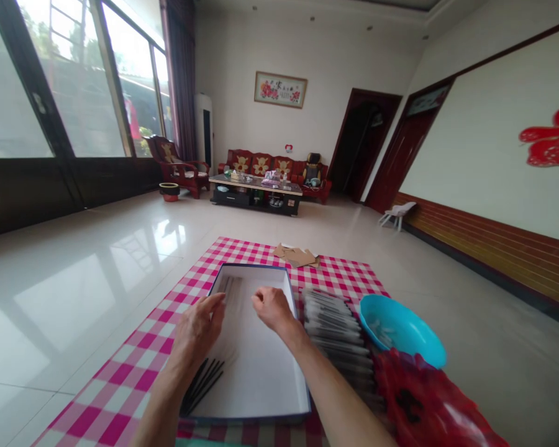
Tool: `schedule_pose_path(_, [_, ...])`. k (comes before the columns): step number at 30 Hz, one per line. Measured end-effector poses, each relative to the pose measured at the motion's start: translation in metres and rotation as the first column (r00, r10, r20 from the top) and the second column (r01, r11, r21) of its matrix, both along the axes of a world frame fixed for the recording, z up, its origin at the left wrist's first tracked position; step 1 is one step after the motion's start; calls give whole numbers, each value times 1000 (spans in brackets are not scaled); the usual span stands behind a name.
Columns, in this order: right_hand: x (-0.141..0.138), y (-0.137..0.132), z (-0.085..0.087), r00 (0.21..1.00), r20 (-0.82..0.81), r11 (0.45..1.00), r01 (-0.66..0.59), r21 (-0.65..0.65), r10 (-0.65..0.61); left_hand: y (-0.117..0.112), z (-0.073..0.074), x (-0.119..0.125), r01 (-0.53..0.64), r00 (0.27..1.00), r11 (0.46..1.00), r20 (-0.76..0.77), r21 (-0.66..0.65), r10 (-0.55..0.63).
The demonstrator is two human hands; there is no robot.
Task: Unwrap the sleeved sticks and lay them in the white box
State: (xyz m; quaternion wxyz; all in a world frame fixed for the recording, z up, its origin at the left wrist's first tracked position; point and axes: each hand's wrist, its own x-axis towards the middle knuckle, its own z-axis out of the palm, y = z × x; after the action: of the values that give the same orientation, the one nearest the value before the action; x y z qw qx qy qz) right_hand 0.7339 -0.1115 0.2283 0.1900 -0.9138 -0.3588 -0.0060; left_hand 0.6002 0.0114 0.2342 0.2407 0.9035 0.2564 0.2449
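Slim black rods [207, 382] lie fanned in the near left corner of a shallow box [265, 385] with a white inside, while blurred translucent sticks [231, 292] lie toward its far left. Above the box, the person's left hand [199, 326] and right hand [272, 307] stand apart, fingers curled (whether either pinches something cannot be told). Right of the box, a heap of greyish sticks [333, 323] lies on a checked cloth [114, 375], beside a blue plastic basin [417, 338] and a red plastic bag [431, 403].
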Motion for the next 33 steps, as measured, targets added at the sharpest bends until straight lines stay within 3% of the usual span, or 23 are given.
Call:
schedule_pose_path(3, [-4, -67, 14, 998, 65, 997, 9, 71, -14, -14, 2, 3, 77, 997, 997, -21, -10, -77])
schedule_pose_path(6, [-6, -132, 15, 992, 105, 993, 63, 96, -73, -31, 2, 7, 183, 983, 983, -15, 18, -183])
schedule_pose_path(10, [-10, -173, -2, 986, 127, 992, 94, 88, -105, -54, 2, 10, 278, 960, 960, -53, 35, -276])
schedule_pose_path(14, [-15, -173, -15, 977, 178, 993, 117, 26, -120, -71, 1, 11, 333, 941, 943, -72, 20, -331])
schedule_pose_path(19, [-15, -173, -16, 973, 198, 993, 120, 12, -120, -84, -1, 11, 382, 922, 924, -56, -15, -382])
schedule_pose_path(23, [-19, -173, -7, 972, 201, 985, 91, 147, -120, -90, -1, 11, 420, 908, 906, 10, -51, -420])
schedule_pose_path(27, [-34, -165, 11, 986, 115, 917, 64, 394, -118, -96, 2, 11, 478, 873, 870, 183, -125, -453])
schedule_pose_path(30, [-51, -154, 19, 995, -78, 844, 89, 529, -56, -102, 3, 10, 542, 830, 793, 325, -278, -453])
schedule_pose_path(33, [-66, -144, 18, 954, -291, 812, 116, 571, 69, -108, 4, 11, 600, 797, 623, 438, -502, -415])
